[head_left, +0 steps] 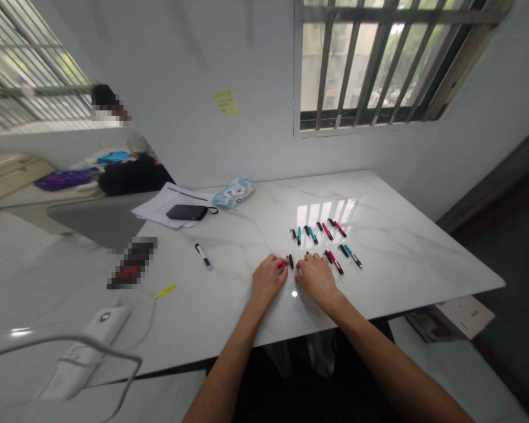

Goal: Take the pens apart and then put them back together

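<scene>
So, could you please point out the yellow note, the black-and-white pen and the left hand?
Yellow note (226, 103), head view: middle of sheet.
Black-and-white pen (203, 256), head view: middle of barrel.
Left hand (268, 279), head view: back.

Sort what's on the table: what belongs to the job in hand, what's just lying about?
Job, it seems:
red pen part, held by the left hand
black pen part, between it and the right hand
red and teal pens, laid beyond the hands

Lying about, likely:
white-and-black pen
papers
flat black object
blue packet
</scene>
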Demonstrator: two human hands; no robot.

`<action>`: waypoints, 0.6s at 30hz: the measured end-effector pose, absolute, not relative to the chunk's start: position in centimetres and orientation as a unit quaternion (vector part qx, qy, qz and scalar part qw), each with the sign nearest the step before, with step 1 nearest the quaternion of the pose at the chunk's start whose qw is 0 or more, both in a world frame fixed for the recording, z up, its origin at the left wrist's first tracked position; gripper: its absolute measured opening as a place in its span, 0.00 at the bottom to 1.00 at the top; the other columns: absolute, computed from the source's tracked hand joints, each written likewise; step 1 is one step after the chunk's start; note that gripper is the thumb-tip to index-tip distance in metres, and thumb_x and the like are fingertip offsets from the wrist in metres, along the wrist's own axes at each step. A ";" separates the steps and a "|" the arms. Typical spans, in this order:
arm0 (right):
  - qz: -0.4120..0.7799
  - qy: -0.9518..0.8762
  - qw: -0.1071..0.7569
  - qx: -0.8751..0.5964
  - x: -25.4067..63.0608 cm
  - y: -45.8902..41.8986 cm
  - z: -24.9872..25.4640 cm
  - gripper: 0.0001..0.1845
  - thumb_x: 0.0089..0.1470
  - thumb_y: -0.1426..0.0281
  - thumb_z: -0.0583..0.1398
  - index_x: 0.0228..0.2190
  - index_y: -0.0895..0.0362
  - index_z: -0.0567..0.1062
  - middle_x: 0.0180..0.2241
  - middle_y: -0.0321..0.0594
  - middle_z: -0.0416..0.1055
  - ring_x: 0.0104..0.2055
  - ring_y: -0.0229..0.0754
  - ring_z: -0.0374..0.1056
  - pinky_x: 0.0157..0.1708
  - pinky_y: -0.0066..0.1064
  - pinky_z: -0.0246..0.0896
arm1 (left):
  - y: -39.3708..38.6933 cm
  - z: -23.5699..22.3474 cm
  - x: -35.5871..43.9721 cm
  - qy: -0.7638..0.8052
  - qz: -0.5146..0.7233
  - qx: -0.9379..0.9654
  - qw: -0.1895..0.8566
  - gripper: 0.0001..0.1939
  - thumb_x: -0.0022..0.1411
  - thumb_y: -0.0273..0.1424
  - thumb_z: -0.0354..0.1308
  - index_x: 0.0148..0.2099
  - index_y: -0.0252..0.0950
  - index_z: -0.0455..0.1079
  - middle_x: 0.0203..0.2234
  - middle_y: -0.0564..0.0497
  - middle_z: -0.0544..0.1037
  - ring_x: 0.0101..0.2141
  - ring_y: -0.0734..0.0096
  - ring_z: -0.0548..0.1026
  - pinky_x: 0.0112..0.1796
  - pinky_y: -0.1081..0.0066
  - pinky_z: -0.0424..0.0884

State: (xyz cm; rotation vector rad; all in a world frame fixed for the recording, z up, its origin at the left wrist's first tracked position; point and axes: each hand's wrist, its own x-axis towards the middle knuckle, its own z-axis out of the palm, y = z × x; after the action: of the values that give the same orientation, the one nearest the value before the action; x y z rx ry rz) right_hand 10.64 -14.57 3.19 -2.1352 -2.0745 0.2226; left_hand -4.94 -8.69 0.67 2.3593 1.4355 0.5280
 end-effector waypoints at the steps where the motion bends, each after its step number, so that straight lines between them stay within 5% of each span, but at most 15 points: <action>1: 0.075 -0.694 0.077 -0.711 10.5 -14.6 3.2 0.14 0.60 0.67 0.64 0.47 0.57 0.81 0.47 0.52 0.77 0.54 0.56 0.67 0.52 0.43 0.55 | -8.7 0.6 -5.0 0.503 0.186 0.828 0.164 0.10 0.67 0.31 0.59 0.47 0.43 0.81 0.40 0.50 0.79 0.40 0.66 0.78 0.43 0.69 0.71; 11: 0.095 -0.687 0.118 -0.710 11.0 -14.5 2.7 0.13 0.60 0.65 0.65 0.46 0.56 0.82 0.46 0.50 0.78 0.53 0.56 0.69 0.52 0.44 0.57 | -8.7 0.5 -5.3 0.489 0.218 0.823 0.191 0.10 0.67 0.31 0.59 0.46 0.41 0.80 0.40 0.49 0.79 0.40 0.64 0.79 0.45 0.66 0.73; 18: 0.122 -0.637 0.342 -0.680 15.3 -15.8 3.1 0.07 0.61 0.67 0.64 0.41 0.53 0.81 0.37 0.41 0.77 0.43 0.48 0.71 0.48 0.40 0.63 | -9.3 2.1 -6.4 0.439 0.405 0.721 0.351 0.18 0.75 0.41 0.48 0.53 0.40 0.76 0.45 0.47 0.79 0.42 0.66 0.76 0.42 0.68 0.73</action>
State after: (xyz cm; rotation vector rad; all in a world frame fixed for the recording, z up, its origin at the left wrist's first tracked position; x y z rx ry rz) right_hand 15.28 -15.77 3.10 -1.7686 -1.6570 0.3172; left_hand -6.40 -9.26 2.14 1.8674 1.1371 1.0491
